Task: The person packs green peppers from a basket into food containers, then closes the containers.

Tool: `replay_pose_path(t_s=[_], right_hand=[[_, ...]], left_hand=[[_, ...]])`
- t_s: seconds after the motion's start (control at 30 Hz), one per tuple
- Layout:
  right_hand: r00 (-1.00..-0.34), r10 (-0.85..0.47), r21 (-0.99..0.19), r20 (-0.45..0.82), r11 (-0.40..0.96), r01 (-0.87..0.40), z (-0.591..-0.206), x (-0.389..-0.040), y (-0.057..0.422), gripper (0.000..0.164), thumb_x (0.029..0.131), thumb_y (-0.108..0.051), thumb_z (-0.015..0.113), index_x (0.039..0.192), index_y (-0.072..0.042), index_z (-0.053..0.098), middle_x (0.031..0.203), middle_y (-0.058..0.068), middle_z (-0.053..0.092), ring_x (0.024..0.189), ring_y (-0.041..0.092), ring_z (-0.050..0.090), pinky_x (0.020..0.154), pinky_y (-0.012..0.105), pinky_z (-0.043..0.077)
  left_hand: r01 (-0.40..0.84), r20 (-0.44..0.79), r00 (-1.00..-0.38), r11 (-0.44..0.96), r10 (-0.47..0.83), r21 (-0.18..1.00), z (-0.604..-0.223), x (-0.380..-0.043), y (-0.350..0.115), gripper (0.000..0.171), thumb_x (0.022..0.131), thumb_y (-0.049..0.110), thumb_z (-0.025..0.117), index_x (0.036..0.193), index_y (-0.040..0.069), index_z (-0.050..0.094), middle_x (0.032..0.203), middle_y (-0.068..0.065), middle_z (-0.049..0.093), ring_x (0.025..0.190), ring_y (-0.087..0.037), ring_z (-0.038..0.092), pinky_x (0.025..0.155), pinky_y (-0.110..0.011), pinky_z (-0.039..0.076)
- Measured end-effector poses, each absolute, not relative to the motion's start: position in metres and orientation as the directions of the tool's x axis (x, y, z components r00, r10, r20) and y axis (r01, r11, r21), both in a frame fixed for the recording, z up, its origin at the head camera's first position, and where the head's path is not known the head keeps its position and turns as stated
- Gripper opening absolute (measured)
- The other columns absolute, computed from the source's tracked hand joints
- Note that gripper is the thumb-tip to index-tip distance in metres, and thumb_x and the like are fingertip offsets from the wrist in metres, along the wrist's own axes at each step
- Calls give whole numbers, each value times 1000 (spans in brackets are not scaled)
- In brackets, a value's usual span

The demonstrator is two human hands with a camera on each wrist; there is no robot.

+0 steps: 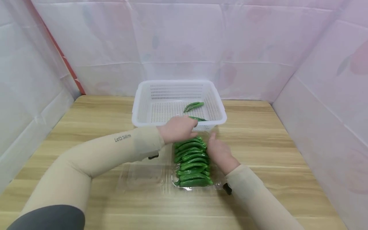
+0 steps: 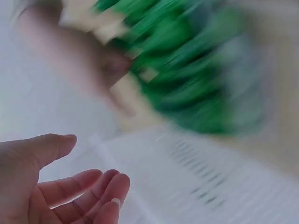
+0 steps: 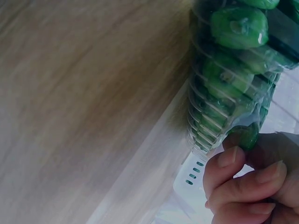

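Note:
My left hand (image 1: pixel 178 129) reaches over the front rim of the white basket (image 1: pixel 222 117), fingers loosely bent and nothing between them in the left wrist view. A green pepper (image 1: pixel 199 119) lies just beyond its fingertips, partly hidden by the rim. At the right side of a clear plastic clamshell box (image 1: pixel 188 188) is my right hand (image 1: pixel 219 151). Its thumb and fingertips pinch the end of a green pepper (image 3: pixel 250 138) at the box's far end. Rows of long green peppers (image 1: pixel 192 166) fill that box, stacked crosswise.
More green peppers (image 1: pixel 193 106) lie on the basket floor toward the right. The box's clear lid (image 1: pixel 145 174) is folded out flat to the left on the wooden table (image 1: pixel 258 134). Patterned pale sheeting (image 1: pixel 184 38) walls the back and sides.

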State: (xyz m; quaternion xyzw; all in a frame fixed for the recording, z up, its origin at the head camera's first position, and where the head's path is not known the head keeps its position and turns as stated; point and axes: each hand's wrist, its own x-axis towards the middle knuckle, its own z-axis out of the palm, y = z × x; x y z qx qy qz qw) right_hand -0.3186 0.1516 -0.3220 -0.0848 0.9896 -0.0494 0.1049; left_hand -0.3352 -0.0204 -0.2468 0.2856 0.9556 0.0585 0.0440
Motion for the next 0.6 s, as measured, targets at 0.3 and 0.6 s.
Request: replay_pose_path(t_s=[0.3, 0.6], right_hand=[[-967, -171, -217, -188, 968, -129, -331, -312, 147, 54, 97, -8, 33, 139, 17, 10, 68, 18, 56, 55, 29, 57, 45, 36, 49], [-970, -170, -232, -175, 964, -127, -336, -301, 139, 56, 97, -7, 36, 140, 17, 10, 63, 15, 54, 53, 27, 55, 43, 35, 47]], left_hand=[[475, -12, -873, 855, 488, 206, -193, -380, -17, 23, 94, 32, 52, 82, 12, 56, 71, 0, 53, 59, -13, 46, 53, -26, 39], [517, -87, -853, 856, 514, -1, -198, -422, -16, 20, 92, 28, 57, 96, 9, 60, 86, -2, 60, 75, -16, 53, 71, -33, 48]])
